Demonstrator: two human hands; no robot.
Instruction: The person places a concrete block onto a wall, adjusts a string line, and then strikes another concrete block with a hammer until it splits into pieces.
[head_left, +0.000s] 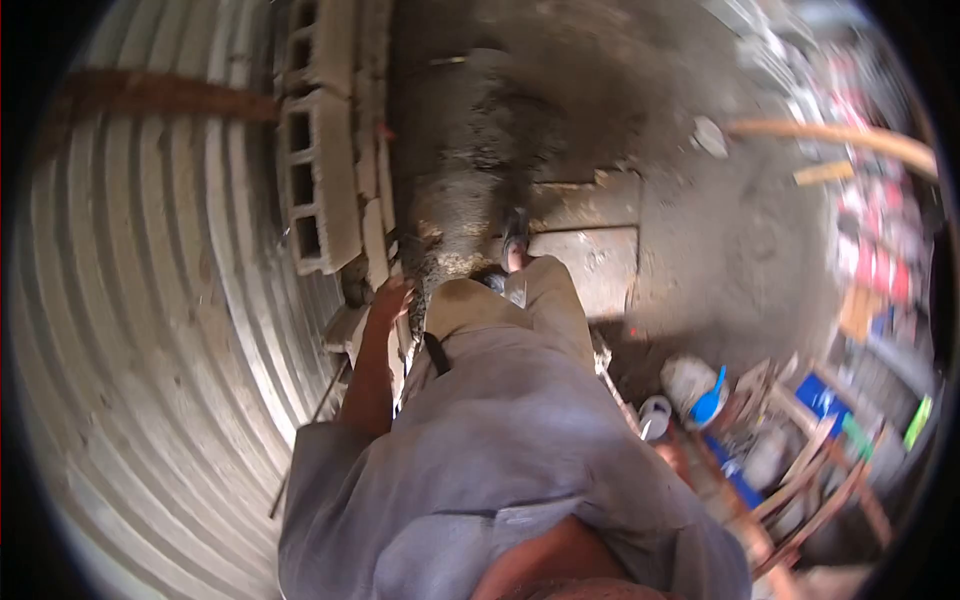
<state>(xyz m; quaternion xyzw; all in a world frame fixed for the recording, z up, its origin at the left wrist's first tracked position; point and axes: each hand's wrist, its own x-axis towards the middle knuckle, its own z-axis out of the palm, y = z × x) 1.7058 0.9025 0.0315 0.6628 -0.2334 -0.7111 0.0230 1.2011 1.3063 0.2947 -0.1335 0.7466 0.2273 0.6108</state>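
My left hand (393,298) is low at my left side, next to the narrow ledge beside the hollow concrete blocks (328,175). Its fingers are slightly bent and apart, with no held thing visible; whether it touches the ledge is unclear. On the other side, my right hand (676,462) is blurred and partly hidden by my body. A small white container (655,418) is just beyond it, but I cannot make out whether the hand holds it. My shoe (514,232) is on the ground near the flat boards (585,262).
Corrugated metal sheeting (130,320) lines the left, crossed by a brown beam (175,95). Wet grey mortar (490,130) lies ahead. At right are a wooden handle (835,135), a pale bucket (688,383) with a blue scoop (710,398), and piled wooden frames (815,485).
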